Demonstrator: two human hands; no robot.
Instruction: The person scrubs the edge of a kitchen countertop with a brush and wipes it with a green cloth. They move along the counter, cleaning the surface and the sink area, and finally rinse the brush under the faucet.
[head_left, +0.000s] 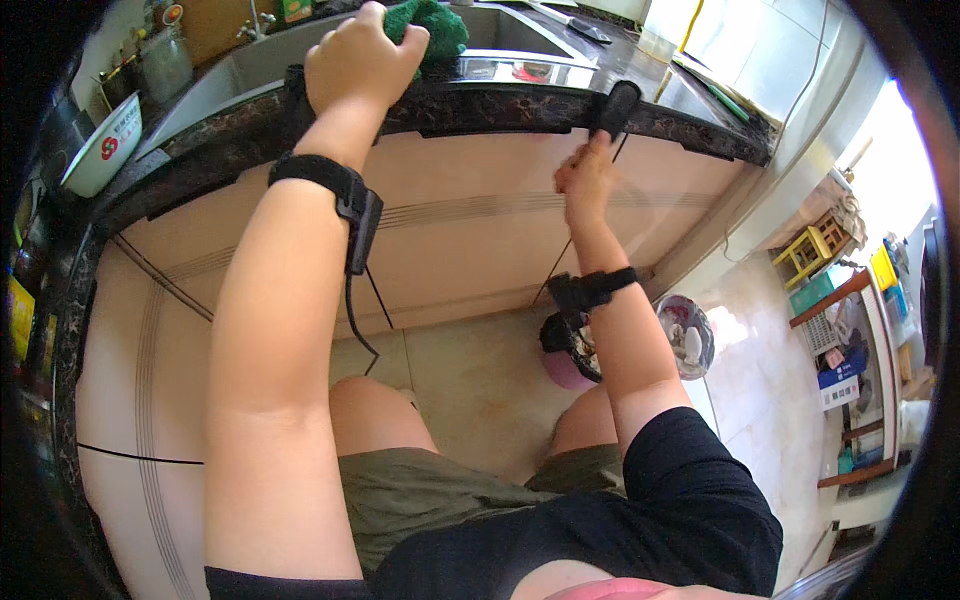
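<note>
My left hand (364, 60) is at the near edge of the steel sink (517, 34), its fingers and thumb closed around a bunched green cloth (439, 34). Part of the cloth is hidden behind the hand. Lower and to the right, my right hand (589, 176) is in front of the cabinet face, blurred, with its fingers curled. Its upper end meets a rounded black object (621, 105) at the counter edge; I cannot tell whether the hand grips it. Each wrist wears a black strap with a small device.
Dark stone counter (487, 109) runs above pale cabinet doors (465, 187). A white enamel basin (105, 146) leans at the left. A black-bladed utensil (589, 30) lies behind the sink. On the floor are a pink bin (566, 367) and a bucket (686, 337); a yellow stool (802, 255) stands farther right.
</note>
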